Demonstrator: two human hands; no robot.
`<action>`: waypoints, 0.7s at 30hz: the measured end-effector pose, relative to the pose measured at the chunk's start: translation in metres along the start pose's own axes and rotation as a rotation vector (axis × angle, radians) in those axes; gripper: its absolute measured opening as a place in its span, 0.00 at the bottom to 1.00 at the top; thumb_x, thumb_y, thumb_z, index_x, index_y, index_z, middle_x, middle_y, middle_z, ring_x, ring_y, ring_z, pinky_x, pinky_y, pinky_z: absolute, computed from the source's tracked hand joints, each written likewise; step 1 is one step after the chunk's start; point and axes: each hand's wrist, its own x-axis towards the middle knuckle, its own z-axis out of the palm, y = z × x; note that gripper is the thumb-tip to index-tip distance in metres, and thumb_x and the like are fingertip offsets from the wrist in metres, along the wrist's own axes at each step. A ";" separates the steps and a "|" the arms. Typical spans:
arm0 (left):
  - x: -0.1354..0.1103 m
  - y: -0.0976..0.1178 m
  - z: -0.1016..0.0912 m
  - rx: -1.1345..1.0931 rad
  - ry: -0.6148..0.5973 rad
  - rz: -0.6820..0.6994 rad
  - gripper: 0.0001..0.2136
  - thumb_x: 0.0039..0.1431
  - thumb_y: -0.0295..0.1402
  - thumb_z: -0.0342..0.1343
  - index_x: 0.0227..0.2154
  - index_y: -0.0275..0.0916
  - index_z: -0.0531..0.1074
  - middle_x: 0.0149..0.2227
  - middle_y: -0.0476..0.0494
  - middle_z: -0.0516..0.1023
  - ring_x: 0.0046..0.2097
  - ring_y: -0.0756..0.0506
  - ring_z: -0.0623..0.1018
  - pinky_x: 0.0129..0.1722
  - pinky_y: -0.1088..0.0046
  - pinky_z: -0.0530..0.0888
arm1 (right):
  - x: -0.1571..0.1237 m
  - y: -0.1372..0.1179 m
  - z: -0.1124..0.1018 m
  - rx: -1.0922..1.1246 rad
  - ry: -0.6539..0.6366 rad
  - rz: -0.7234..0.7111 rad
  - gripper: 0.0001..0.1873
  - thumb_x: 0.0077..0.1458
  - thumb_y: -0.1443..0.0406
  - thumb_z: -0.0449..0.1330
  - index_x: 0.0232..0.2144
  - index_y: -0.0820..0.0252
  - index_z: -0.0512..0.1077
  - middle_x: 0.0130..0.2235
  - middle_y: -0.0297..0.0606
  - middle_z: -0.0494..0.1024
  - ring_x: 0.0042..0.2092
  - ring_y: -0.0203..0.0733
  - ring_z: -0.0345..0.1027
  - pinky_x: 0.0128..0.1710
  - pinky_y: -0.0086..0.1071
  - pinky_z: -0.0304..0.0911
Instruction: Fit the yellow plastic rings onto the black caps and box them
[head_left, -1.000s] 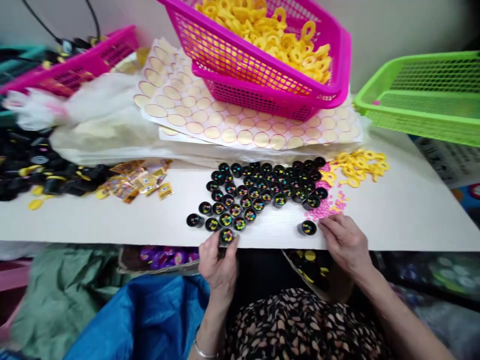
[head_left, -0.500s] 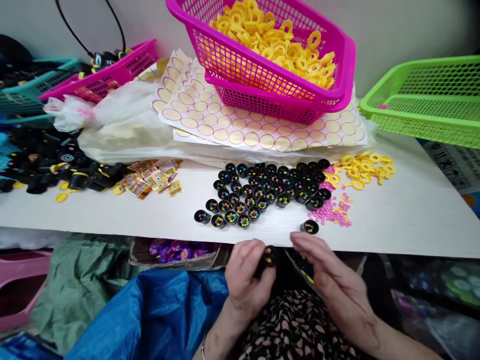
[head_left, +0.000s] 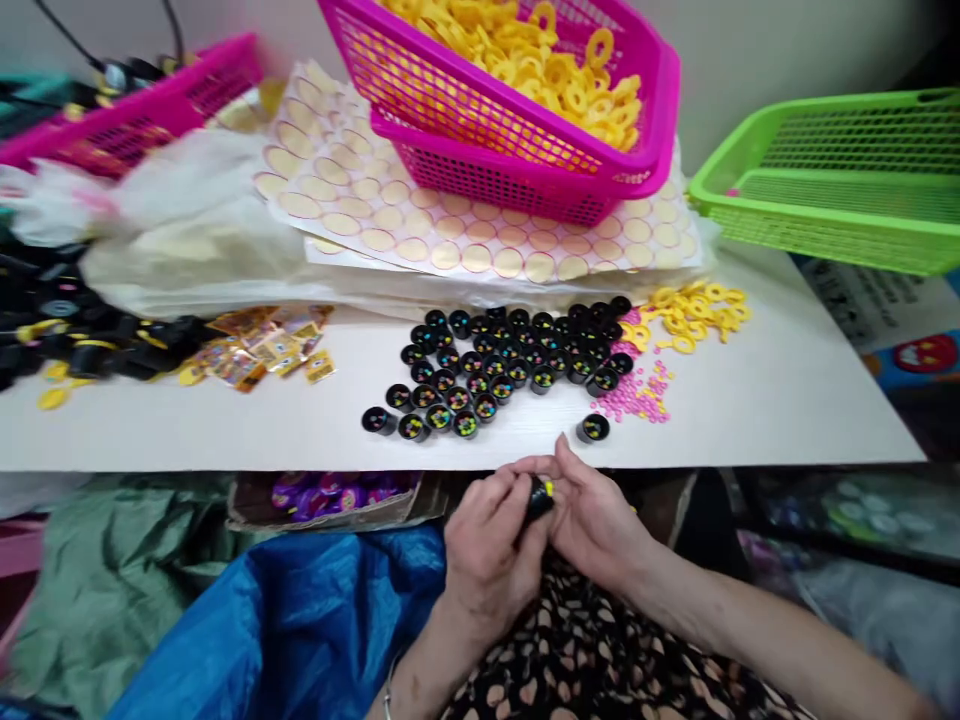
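My left hand [head_left: 491, 540] and my right hand [head_left: 592, 515] meet just below the table's front edge, both closed round one small black cup [head_left: 541, 494] with a yellow bit showing. Above them on the white table [head_left: 787, 400] stands a cluster of small black cups with coloured beads inside [head_left: 510, 370]. A single such cup [head_left: 592, 429] stands apart near the edge, close to my right hand. Pink beads [head_left: 637, 395] lie loose beside it, and yellow rings [head_left: 694, 315] lie further right.
A pink basket of yellow rings [head_left: 517, 90] sits on sheets of round stickers [head_left: 465, 240] at the back. A green basket [head_left: 832, 180] stands at right. Black parts [head_left: 82, 340] and small foil packets [head_left: 262, 350] lie at left. A blue bag [head_left: 300, 620] is by my lap.
My left hand lifted a cup from the table edge down toward my lap. My right hand left the table and closed in on the same cup.
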 end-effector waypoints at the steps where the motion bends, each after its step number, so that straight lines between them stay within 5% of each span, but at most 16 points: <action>1: -0.001 -0.004 0.002 -0.043 0.033 -0.014 0.17 0.48 0.25 0.59 0.43 0.36 0.70 0.41 0.39 0.74 0.40 0.45 0.74 0.38 0.68 0.74 | 0.001 0.000 0.000 0.007 -0.017 -0.004 0.23 0.58 0.54 0.51 0.30 0.68 0.75 0.33 0.44 0.78 0.36 0.40 0.71 0.39 0.32 0.64; 8: -0.016 -0.018 0.016 -0.190 0.109 -0.116 0.19 0.46 0.24 0.62 0.43 0.40 0.70 0.42 0.44 0.73 0.43 0.46 0.73 0.43 0.68 0.72 | 0.007 -0.003 -0.005 0.032 -0.066 -0.074 0.24 0.58 0.52 0.49 0.30 0.67 0.74 0.35 0.43 0.77 0.39 0.38 0.71 0.46 0.33 0.61; 14: -0.018 -0.025 0.017 -0.556 0.186 -0.305 0.18 0.46 0.24 0.62 0.42 0.40 0.70 0.40 0.45 0.72 0.43 0.47 0.73 0.44 0.69 0.73 | 0.005 -0.005 -0.009 -0.060 -0.048 -0.166 0.07 0.46 0.68 0.62 0.31 0.66 0.73 0.39 0.43 0.77 0.43 0.42 0.71 0.49 0.36 0.61; 17: -0.012 -0.032 0.014 -0.538 0.286 -0.390 0.19 0.46 0.23 0.61 0.43 0.40 0.69 0.39 0.44 0.72 0.41 0.48 0.74 0.42 0.70 0.74 | -0.006 -0.009 -0.006 -0.248 0.013 -0.295 0.07 0.48 0.68 0.61 0.32 0.65 0.72 0.39 0.45 0.76 0.43 0.44 0.72 0.46 0.37 0.64; 21: -0.008 -0.045 0.007 -0.404 0.345 -0.305 0.18 0.44 0.22 0.62 0.41 0.39 0.71 0.39 0.44 0.72 0.43 0.46 0.73 0.43 0.67 0.73 | -0.024 -0.026 -0.010 -0.504 0.133 -0.573 0.12 0.51 0.63 0.60 0.39 0.59 0.68 0.39 0.40 0.76 0.36 0.42 0.74 0.34 0.33 0.69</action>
